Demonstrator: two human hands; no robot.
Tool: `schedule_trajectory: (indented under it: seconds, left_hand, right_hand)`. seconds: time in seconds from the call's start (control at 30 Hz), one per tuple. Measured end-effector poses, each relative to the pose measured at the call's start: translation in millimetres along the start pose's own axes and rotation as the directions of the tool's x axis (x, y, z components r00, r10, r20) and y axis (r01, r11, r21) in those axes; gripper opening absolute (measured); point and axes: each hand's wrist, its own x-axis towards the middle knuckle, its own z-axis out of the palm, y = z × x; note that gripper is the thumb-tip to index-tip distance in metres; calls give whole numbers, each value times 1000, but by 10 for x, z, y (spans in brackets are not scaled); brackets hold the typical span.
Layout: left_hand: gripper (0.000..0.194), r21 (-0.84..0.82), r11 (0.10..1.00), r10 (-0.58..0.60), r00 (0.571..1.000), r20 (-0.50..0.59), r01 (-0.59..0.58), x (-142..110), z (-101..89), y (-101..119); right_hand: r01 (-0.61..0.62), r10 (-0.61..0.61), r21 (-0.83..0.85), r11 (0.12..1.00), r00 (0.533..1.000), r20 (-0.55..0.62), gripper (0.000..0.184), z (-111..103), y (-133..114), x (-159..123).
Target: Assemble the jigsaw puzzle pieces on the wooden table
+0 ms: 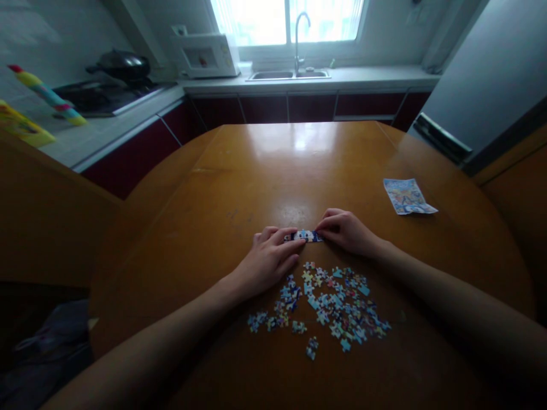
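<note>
A short strip of joined jigsaw pieces [304,235], blue and white, lies flat on the wooden table. My left hand [273,253] rests over its left end, fingers stretched out and their tips on the strip. At the right end my right hand [344,230] has thumb and forefinger pinched on a puzzle piece [318,235], mostly hidden by the fingertips. Closer to me, loose jigsaw pieces [337,307] spread in a heap, mostly light blue with some yellow and red. A smaller cluster of pieces [288,299] lies left of that heap, below my left hand.
A creased printed sheet [408,196] lies on the table [205,188] at the right. Beyond the table's far edge run a counter with a sink [273,75] and a white microwave [209,55]. A stove with a black wok [123,64] stands left; a refrigerator [482,74] stands right.
</note>
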Motion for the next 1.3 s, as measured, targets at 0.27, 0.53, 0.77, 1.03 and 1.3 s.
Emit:
schedule_trajectory:
  seconds: [0.27,0.53,0.77,1.03,1.3]
  left_hand:
    - [34,3,1000,1,1000,12,-1,-2,-18,11]
    - [35,-1,1000,-3,1000,15,3,-6,-29,33]
    - [35,-67,992,-110,987,-120,103,31,-72,-126]
    - [26,-120,965,-247,960,-136,231,73,-113,-341]
    - [18,-186,956,-254,958,-131,227,124,-94,-328]
  right_hand:
    - [-15,15,-7,1000,998,-54,11,-70,35,-32]
    - [73,-70,-79,994,997,41,11,-50,11,-52]
    - [-19,18,-23,1000,998,-57,10,-50,25,-67]
    - [64,-53,-166,984,996,65,26,-125,-72,-64]
    - [79,-61,-190,979,993,98,13,-129,-77,-45]
